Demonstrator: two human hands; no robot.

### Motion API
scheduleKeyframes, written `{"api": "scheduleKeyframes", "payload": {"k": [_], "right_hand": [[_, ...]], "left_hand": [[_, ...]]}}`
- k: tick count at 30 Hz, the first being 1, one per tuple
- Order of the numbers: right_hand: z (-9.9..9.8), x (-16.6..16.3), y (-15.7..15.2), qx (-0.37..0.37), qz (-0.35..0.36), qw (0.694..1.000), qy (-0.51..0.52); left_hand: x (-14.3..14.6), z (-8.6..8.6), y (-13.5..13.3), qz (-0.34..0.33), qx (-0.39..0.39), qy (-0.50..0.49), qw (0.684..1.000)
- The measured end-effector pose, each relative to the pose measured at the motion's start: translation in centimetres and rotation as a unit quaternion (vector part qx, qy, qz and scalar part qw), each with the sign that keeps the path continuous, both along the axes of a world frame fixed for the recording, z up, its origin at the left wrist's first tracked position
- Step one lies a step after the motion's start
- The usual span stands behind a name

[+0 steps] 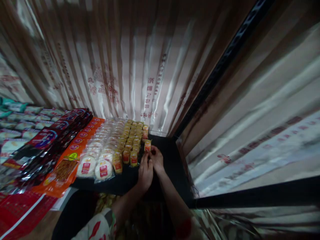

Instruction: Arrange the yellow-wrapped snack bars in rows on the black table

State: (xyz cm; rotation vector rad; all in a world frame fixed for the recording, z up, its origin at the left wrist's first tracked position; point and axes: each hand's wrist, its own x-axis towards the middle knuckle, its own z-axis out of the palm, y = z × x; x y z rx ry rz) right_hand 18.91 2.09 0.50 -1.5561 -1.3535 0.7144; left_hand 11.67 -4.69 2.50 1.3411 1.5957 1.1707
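A small yellow snack packet (pixel 147 145) with a red label stands upright at the fingertips of both my hands. My left hand (pixel 145 171) comes from below, its fingers together and touching the packet's lower part. From the right, my right hand (pixel 157 159) pinches the packet's lower edge. Just left of the hands, rows of matching yellow packets (pixel 133 158) stand on the black tabletop (pixel 169 151). Another such packet (pixel 145 132) stands at the far end, behind the one in my fingers.
Round white crackers in clear packs (pixel 104 170) stand in rows further left. Beyond them lie orange bags (pixel 65 168), dark red bags (pixel 41 141) and white packs (pixel 13 145). A printed curtain (pixel 130 66) hangs behind the table; a dark frame bar (pixel 217 78) slants at right.
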Motion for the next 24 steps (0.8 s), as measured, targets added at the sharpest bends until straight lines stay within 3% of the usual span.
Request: {"api": "scheduleKeyframes", "payload": {"k": [8,15,24], "right_hand": [[-0.5,-0.7,4.2,0.021,0.016,0.997,-0.079],[-0.6,-0.8,4.1,0.028,0.044,0.995,-0.080],[0.0,-1.1,3.9,0.001,0.014,0.996,-0.085]], "left_hand": [[0.4,0.1,3.5,0.015,-0.035,-0.073,0.997],[0.2,-0.9,4.8,0.011,-0.020,-0.109,0.994],[0.1,-1.3,5.7,0.008,-0.012,-0.124,0.992]]}}
